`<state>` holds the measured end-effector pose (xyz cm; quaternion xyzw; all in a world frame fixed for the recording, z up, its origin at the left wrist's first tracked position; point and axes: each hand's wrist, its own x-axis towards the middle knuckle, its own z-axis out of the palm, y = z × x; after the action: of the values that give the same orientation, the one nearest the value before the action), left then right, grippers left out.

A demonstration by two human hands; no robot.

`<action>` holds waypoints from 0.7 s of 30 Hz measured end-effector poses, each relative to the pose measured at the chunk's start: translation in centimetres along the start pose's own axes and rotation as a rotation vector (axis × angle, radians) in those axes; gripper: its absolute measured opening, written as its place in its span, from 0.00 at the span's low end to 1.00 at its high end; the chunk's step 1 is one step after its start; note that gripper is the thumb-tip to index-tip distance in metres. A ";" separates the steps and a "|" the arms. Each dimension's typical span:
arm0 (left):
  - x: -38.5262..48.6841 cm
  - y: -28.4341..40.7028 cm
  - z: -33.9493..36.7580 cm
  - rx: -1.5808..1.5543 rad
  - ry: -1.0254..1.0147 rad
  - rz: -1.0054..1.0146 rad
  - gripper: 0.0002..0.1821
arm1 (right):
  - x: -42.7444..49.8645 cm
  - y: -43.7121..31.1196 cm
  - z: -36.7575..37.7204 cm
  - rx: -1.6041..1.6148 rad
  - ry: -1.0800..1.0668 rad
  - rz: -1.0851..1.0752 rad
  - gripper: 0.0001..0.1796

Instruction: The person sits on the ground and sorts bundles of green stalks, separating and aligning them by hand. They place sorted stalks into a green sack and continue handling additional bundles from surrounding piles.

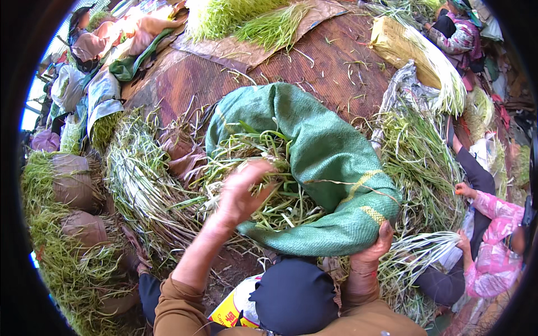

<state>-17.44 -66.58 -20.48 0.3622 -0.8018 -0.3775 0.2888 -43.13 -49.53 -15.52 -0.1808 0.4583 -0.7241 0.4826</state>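
Observation:
A green woven sack [332,151] with yellow stripes curls in front of me, its rim folded round a heap of leafy green stalks [290,201] that look like garlic greens or scallions. My right hand [378,243] grips the lower right edge of the sack, its thumb on the fabric. Over the stalks at the sack's mouth hovers my left hand [248,189], blurred, fingers apart; no held thing can be made out. A loose cord [353,183] lies across the sack. Dark navy cloth [296,294] bulges up between my forearms.
Piles of long stalks lie left [147,189] and right [416,168] of the sack. A worker in pink [496,252] holds white stalks at right. Bundles with brown wraps [71,180] line the left. Beyond the sack is a reddish-brown mat [319,63] with scattered stems.

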 end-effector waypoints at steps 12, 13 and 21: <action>-5.1 -1.7 -5.6 0.492 -0.244 -0.494 0.25 | -0.7 0.1 1.5 0.129 -0.126 0.336 0.33; -3.8 0.2 -6.3 0.467 -0.227 -0.419 0.18 | -0.8 0.0 2.3 0.061 -0.232 0.445 0.32; 2.4 6.1 5.5 -0.394 -0.510 -0.261 0.16 | 2.0 0.1 13.9 -0.033 -1.241 0.383 0.11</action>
<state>-25.09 -63.56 -18.06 0.2928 -0.7068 -0.6373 0.0926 -34.26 -58.03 -8.80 -0.4882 0.1293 -0.3791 0.7754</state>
